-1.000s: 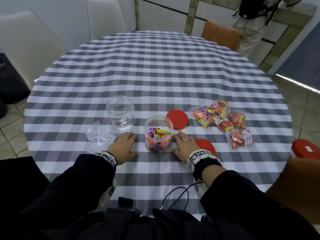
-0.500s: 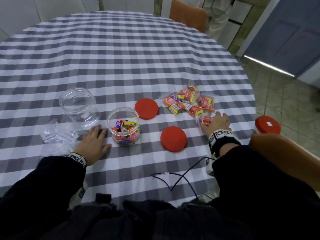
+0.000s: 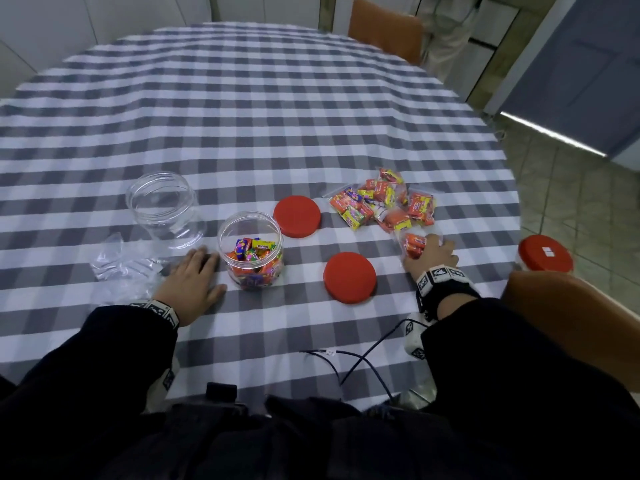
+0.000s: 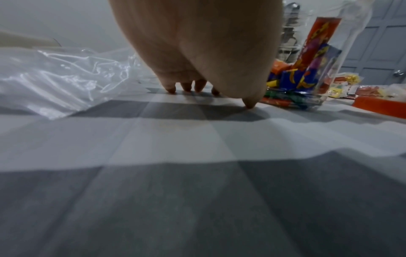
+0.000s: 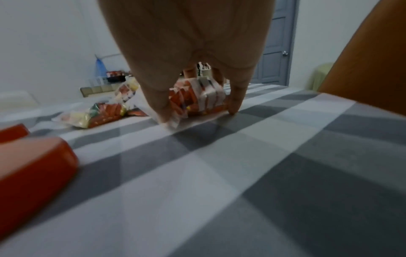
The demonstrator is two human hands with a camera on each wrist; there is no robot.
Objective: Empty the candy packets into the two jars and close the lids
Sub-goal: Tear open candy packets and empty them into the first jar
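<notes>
An empty clear jar (image 3: pixel 162 206) stands at the left of the checked table. To its right is a second jar (image 3: pixel 252 251), partly filled with coloured candies. Two red lids (image 3: pixel 297 216) (image 3: pixel 349 277) lie flat beside it. My left hand (image 3: pixel 194 282) rests flat on the cloth just left of the candy jar (image 4: pixel 307 78), fingertips (image 4: pixel 186 87) down. My right hand (image 3: pixel 431 254) grips a clear candy packet (image 3: pixel 414 244) on the table; in the right wrist view the packet (image 5: pixel 197 97) sits between thumb and fingers. More full candy packets (image 3: pixel 384 202) lie just beyond it.
Crumpled empty plastic bags (image 3: pixel 117 261) lie left of my left hand. A red-lidded jar (image 3: pixel 545 252) and an orange chair back (image 3: pixel 571 306) are past the table's right edge. A black cable (image 3: pixel 356 362) crosses the near cloth. A person stands behind the far chair (image 3: pixel 384 27).
My right hand left the candy jar's side, moved right past the near red lid and took hold of a candy packet. The left hand stayed put. The head view turned right.
</notes>
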